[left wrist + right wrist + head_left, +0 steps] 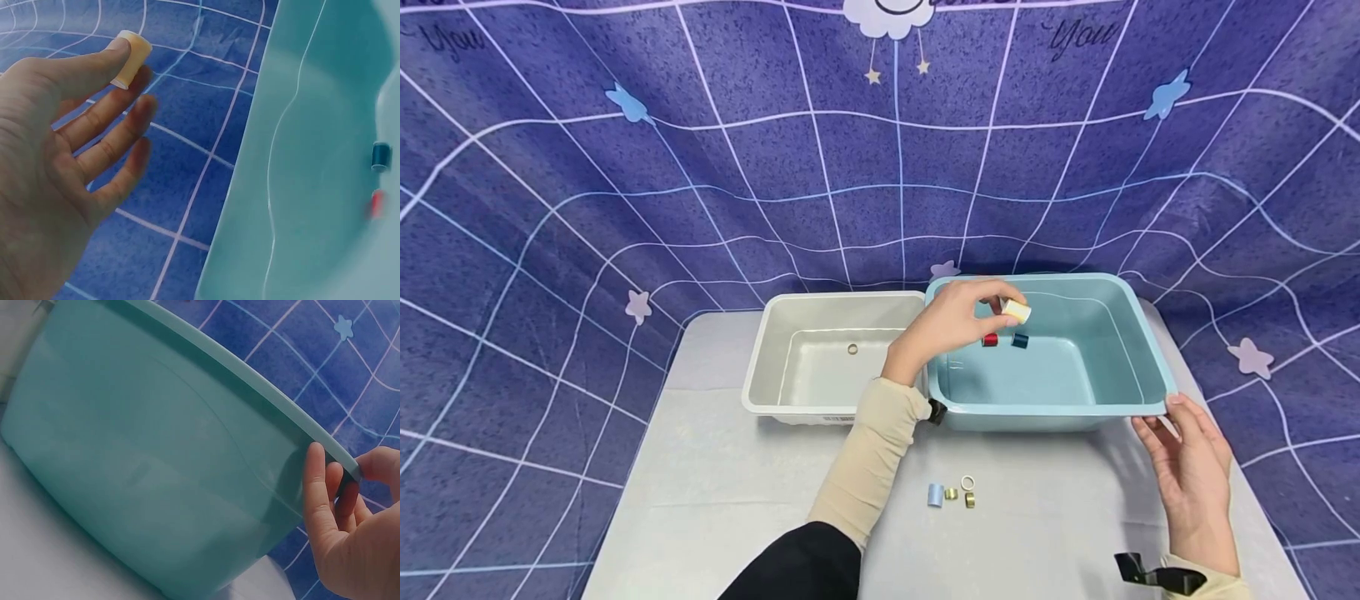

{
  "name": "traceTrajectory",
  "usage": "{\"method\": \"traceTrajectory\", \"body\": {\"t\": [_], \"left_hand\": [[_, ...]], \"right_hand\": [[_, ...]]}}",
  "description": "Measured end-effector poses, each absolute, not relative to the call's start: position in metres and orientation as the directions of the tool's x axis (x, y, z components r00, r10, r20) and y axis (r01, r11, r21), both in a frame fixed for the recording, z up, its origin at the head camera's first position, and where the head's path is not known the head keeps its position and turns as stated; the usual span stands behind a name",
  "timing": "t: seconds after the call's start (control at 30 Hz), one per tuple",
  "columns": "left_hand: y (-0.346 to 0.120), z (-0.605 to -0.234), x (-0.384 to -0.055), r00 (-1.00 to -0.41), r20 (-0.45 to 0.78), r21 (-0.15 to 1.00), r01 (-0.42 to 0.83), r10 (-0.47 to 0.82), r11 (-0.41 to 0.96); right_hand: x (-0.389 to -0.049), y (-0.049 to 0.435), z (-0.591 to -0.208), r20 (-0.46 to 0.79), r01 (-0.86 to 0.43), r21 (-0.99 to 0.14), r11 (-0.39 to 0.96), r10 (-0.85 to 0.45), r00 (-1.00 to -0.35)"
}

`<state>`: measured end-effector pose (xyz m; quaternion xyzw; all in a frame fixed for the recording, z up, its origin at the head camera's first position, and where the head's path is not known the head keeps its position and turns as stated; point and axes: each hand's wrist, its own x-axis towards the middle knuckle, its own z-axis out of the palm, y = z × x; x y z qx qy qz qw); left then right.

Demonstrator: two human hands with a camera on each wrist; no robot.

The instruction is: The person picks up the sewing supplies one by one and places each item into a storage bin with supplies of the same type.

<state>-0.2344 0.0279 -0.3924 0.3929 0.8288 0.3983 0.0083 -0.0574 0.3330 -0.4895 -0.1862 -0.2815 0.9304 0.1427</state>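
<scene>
Between thumb and forefinger, my left hand (951,321) pinches a small spool of pale yellow thread (132,59) above the left part of the light blue bin (1052,410). The other fingers of that hand are spread apart in the left wrist view. Inside the bin lie a red thread spool (990,340) and a dark blue one (1019,341), side by side near the back left. My right hand (1193,467) holds the bin's rim at the front right corner, with fingers under the lip, as the right wrist view (356,550) also shows.
Left of the blue bin stands a white bin (756,367) with a small ring (852,349) inside. On the table (715,500) in front lie a light blue spool (935,495), a pale ring (967,482) and two small gold-coloured pieces (970,500). A purple grid-patterned cloth (850,167) hangs behind.
</scene>
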Motion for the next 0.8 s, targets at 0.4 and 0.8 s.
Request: {"method": "traceTrajectory", "body": {"t": [0.4, 0.8], "left_hand": [[0.054, -0.390, -0.255, -0.673, 0.208, 0.665, 0.629, 0.709, 0.402], [0.068, -0.401, -0.274, -0.699, 0.142, 0.684, 0.581, 0.701, 0.441]], "right_hand": [[-0.057, 0.333, -0.490, -0.253, -0.168, -0.576, -0.800, 0.370, -0.894], [-0.056, 0.333, -0.490, -0.252, -0.170, -0.571, -0.803, 0.369, -0.895]]}}
